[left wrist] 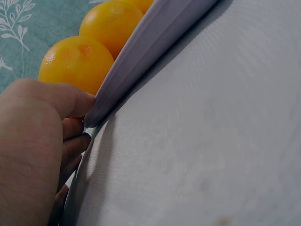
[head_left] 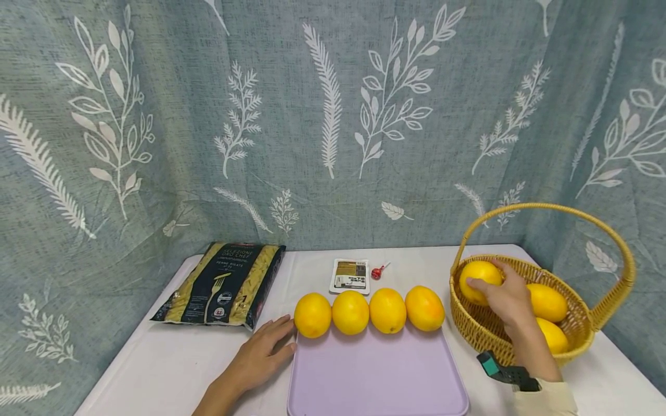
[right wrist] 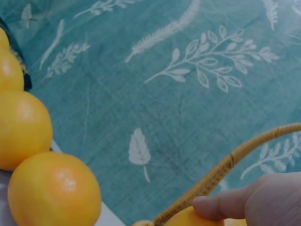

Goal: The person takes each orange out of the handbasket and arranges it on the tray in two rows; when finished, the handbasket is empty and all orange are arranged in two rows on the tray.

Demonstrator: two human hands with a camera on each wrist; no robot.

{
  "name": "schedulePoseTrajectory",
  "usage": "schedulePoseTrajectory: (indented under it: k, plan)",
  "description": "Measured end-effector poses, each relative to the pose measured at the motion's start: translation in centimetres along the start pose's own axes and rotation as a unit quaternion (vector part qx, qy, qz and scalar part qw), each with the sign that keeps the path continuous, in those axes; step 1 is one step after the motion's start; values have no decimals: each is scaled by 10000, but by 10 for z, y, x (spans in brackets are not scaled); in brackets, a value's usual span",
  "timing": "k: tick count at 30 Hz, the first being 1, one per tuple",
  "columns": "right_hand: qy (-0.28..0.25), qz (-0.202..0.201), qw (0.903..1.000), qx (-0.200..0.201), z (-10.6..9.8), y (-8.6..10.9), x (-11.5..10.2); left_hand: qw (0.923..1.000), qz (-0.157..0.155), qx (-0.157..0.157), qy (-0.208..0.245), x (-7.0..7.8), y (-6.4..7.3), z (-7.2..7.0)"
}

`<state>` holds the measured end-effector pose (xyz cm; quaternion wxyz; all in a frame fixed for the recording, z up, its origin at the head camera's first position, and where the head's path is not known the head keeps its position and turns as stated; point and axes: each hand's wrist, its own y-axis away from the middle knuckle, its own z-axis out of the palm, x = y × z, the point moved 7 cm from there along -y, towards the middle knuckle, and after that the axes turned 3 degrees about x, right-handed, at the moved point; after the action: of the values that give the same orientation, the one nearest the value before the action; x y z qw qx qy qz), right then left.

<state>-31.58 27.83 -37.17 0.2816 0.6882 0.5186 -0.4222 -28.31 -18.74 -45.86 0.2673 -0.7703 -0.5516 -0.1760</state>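
Observation:
In the head view my right hand (head_left: 511, 296) reaches into the wicker basket (head_left: 470, 326) and grips an orange (head_left: 476, 278) at its left side, thumb in front. Two more oranges lie in the basket, one (head_left: 547, 303) behind the other (head_left: 552, 336). On the lilac tray (head_left: 377, 375), several oranges stand in a row along the far edge, the leftmost orange (head_left: 313, 315) at the corner. My left hand (head_left: 262, 352) rests at that corner with relaxed fingers; in the left wrist view its thumb (left wrist: 77, 99) touches the tray's rim. The right wrist view hides most of the gripped orange.
A bag of penne pasta (head_left: 224, 286) lies at the back left. Behind the row of oranges are a small flat packet (head_left: 350, 276) and a red lollipop (head_left: 377, 273). The basket's tall handle (head_left: 551, 207) arches over it. A patterned curtain (head_left: 333, 127) closes off the table's back.

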Motion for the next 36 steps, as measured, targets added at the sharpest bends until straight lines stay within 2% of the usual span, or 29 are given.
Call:
schedulePoseTrajectory:
  k: [4,9,21,30,36]
  plan:
    - [-89,-160,9998,103,-2,3,-7,9999,110,47,-9,2,1,-1]
    - [-151,-227,9993,243,-2,6,-17,10000,66,27,5,2,1,-2]
    - [-136,-232,9986,457,9,18,-37,10000,62,-21,19,3,-1,-1]
    - [-221,-489,9972,514,16,26,-53,10000,76,-3,-8,2,0,-1]
    - [92,-704,9961,527,24,31,-61,10000,38,-15,-8,0,0,0]
